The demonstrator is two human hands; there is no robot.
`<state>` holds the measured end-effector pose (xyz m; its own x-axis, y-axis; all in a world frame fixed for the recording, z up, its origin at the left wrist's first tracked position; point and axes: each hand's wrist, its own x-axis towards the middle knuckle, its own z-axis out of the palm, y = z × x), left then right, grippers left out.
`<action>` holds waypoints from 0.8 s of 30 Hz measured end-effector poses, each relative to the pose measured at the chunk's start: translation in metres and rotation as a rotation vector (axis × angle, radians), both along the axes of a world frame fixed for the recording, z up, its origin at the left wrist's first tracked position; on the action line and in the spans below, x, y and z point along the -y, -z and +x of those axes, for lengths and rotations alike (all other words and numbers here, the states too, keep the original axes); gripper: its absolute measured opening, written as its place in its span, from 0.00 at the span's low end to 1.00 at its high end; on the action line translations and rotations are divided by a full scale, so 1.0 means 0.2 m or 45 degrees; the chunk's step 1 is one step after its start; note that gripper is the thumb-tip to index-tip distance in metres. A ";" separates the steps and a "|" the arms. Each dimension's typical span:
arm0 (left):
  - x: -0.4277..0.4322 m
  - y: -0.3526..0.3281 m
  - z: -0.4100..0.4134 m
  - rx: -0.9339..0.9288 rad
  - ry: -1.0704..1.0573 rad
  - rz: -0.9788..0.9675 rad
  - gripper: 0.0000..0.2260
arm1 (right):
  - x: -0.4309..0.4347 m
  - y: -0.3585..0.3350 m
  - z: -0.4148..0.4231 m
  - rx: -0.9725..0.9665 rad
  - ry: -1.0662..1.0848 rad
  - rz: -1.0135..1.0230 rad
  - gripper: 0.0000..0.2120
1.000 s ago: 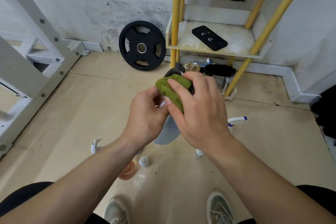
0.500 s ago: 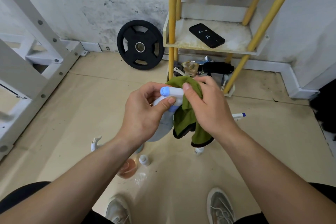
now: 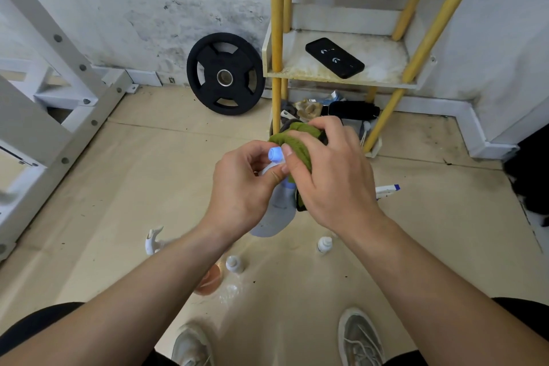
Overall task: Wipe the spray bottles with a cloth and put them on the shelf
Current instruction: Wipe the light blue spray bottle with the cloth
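Observation:
My left hand [image 3: 242, 187] grips a pale grey spray bottle [image 3: 274, 215] by its white and blue spray head, in mid-air at the centre of the view. My right hand [image 3: 329, 178] presses a green cloth [image 3: 297, 140] around that head from the right. More bottles lie on the floor below: a white-trigger one [image 3: 153, 242] holding orange liquid on the left, two small white ones [image 3: 233, 264] [image 3: 323, 244], and a white nozzle with a blue tip [image 3: 386, 189] right of my right hand. The yellow-legged shelf [image 3: 383, 53] stands straight ahead.
A black phone [image 3: 334, 57] lies on the shelf board. Clutter [image 3: 332, 108] fills the floor under the shelf. A black weight plate [image 3: 225, 73] leans on the wall to its left. A white metal frame [image 3: 59, 74] runs along the left. My shoes [image 3: 359, 336] show at the bottom.
The cloth, hanging loose half a second ago, is now bunched tight over the spray head under my right hand. Both hands stay at the same spot.

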<state>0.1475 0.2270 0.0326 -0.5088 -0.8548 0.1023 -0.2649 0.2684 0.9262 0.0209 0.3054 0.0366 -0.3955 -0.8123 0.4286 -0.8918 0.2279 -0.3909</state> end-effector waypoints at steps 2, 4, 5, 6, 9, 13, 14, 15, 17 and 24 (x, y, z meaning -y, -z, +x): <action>0.00 -0.01 0.01 -0.030 -0.004 0.004 0.05 | 0.01 0.01 -0.02 0.173 -0.004 -0.016 0.24; 0.01 -0.02 0.02 -0.059 -0.013 0.008 0.06 | 0.02 0.00 -0.03 0.580 0.004 -0.025 0.20; 0.02 -0.03 0.02 -0.071 -0.019 0.013 0.06 | 0.03 -0.01 -0.04 0.807 0.018 -0.016 0.18; 0.03 -0.03 0.03 -0.083 -0.025 0.021 0.06 | 0.04 -0.01 -0.05 1.007 0.045 -0.006 0.18; 0.05 -0.03 0.04 -0.113 -0.052 0.068 0.06 | 0.04 -0.01 -0.06 1.432 0.118 0.047 0.19; 0.05 -0.03 0.04 -0.138 -0.053 0.146 0.06 | 0.04 -0.01 -0.05 1.705 0.133 0.023 0.18; 0.05 -0.02 0.04 -0.151 -0.045 0.173 0.07 | 0.04 -0.02 -0.05 1.747 0.133 0.002 0.18; 0.06 -0.02 0.04 -0.173 -0.042 0.204 0.08 | 0.04 -0.03 -0.06 1.779 0.124 -0.014 0.18; 0.05 -0.01 0.04 -0.234 -0.052 0.281 0.10 | 0.04 -0.04 -0.06 1.772 0.115 -0.035 0.18; -0.01 -0.01 0.01 -0.282 -0.071 0.307 0.08 | 0.03 -0.03 0.00 0.706 0.154 0.091 0.25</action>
<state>0.1494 0.2292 0.0345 -0.4488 -0.8936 -0.0040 -0.0584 0.0249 0.9980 0.0211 0.3001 0.0428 -0.6374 -0.7668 0.0760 -0.5236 0.3587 -0.7728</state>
